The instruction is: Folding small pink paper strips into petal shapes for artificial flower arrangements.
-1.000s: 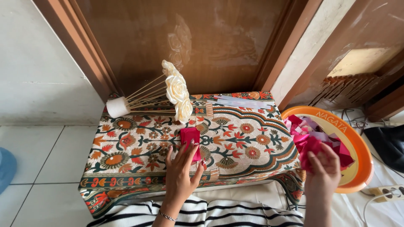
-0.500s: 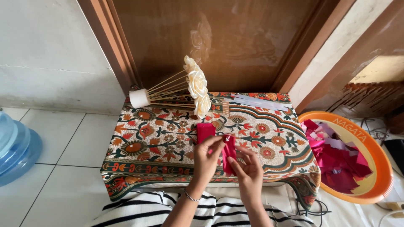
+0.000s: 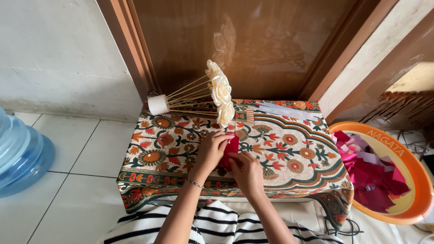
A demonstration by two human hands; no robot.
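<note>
Both of my hands meet over the low table with the floral cloth [image 3: 289,149]. My left hand [image 3: 211,151] and my right hand [image 3: 246,169] pinch a small red piece of fabric or paper [image 3: 230,149] between them, just above the cloth. Behind the hands lie cream-coloured paper roses [image 3: 220,92] on thin wooden sticks stuck in a small white cylinder [image 3: 158,104]. My left wrist carries a thin bracelet.
An orange plastic basin [image 3: 413,180] with several red and pink pieces stands on the floor at the right. A blue water jug [image 3: 18,153] stands at the left. Pale strips [image 3: 285,110] lie at the table's far edge, against a wooden door. My striped lap is under the table's front edge.
My right hand came from the orange basin with a red piece and joined the left hand over the table. The view swung to the left, bringing the water jug into sight.
</note>
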